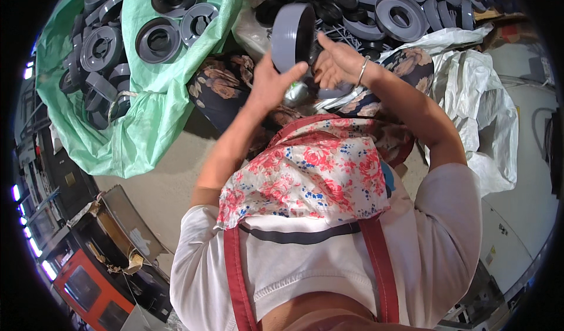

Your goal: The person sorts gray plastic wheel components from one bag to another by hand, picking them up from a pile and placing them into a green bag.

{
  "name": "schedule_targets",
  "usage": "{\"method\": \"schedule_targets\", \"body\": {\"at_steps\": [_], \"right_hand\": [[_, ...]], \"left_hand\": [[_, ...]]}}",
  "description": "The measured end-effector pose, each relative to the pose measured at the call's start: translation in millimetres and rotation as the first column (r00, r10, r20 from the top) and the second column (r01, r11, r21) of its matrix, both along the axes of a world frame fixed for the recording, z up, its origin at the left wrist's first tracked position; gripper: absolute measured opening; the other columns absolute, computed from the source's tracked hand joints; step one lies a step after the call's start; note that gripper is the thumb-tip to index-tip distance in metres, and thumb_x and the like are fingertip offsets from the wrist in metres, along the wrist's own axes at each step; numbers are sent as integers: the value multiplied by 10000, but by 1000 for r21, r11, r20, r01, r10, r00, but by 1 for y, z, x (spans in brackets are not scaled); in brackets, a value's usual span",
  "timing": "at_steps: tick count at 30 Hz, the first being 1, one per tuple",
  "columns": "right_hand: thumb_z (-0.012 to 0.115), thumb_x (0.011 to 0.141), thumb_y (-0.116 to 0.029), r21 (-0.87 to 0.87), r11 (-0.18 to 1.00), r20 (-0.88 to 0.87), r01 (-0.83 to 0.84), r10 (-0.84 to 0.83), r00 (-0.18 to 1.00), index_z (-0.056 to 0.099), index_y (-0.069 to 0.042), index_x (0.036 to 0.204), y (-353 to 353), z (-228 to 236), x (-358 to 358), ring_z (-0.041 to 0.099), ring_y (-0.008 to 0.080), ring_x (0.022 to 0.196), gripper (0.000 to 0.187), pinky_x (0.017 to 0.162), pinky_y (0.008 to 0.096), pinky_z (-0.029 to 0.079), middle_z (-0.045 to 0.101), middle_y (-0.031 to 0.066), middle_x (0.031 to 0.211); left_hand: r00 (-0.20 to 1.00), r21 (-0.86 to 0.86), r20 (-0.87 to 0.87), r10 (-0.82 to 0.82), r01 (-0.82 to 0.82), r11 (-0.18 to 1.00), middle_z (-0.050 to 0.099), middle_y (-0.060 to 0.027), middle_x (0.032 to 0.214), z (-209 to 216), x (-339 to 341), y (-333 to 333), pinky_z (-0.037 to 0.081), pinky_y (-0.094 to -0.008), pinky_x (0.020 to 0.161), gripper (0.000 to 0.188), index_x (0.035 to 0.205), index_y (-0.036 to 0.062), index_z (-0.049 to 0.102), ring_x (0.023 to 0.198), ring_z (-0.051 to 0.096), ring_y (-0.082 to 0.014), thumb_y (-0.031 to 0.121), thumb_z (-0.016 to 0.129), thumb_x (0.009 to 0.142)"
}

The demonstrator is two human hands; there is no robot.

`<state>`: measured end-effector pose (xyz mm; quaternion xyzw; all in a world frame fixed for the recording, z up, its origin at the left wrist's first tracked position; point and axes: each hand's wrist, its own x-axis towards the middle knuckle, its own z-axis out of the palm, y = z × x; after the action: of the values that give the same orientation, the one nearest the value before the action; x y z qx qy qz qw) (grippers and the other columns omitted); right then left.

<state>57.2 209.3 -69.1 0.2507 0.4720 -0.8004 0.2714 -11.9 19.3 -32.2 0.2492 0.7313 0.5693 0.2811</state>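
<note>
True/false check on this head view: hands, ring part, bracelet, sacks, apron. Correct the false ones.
1. The left hand holds a grey ring part. True.
2. The right hand is clenched into a fist. False: it is open, thumb extended.
3. Grey round parts lie on the green sack. True.
4. The bracelet is on the left wrist. False: it is on the right.
5. The white sack is on the person's right. True.
6. The apron is plain blue. False: it has a floral print with red straps.
</note>
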Motion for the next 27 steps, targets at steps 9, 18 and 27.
{"method": "schedule_targets", "body": {"at_steps": [9,18,27], "right_hand": [[690,596,-386,915,220,210,-338,456,865,630,110,814,29,-68,1,625,351,756,545,736,369,495,632,247,794],[714,667,-281,952,-182,-181,245,306,934,397,-57,1233,93,-60,-82,383,362,1172,686,927,412,406,458,190,1189],[739,603,-342,983,124,-176,132,486,856,457,-102,1243,68,-53,-94,487,360,1046,740,913,363,406,500,224,1096]], "left_hand": [[611,-363,-586,-533,391,846,393,-233,1292,-48,-12,9,243,-432,1031,926,1300,-46,319,1221,338,-393,337,781,595],[974,-154,214,79,-46,987,609,-46,847,-51,-16,6,445,-236,706,409,1008,-15,568,758,542,-79,251,711,732],[849,148,469,243,-347,926,571,-83,928,-62,-40,-7,467,-331,761,410,1074,-17,484,859,559,-181,301,604,844]]}}
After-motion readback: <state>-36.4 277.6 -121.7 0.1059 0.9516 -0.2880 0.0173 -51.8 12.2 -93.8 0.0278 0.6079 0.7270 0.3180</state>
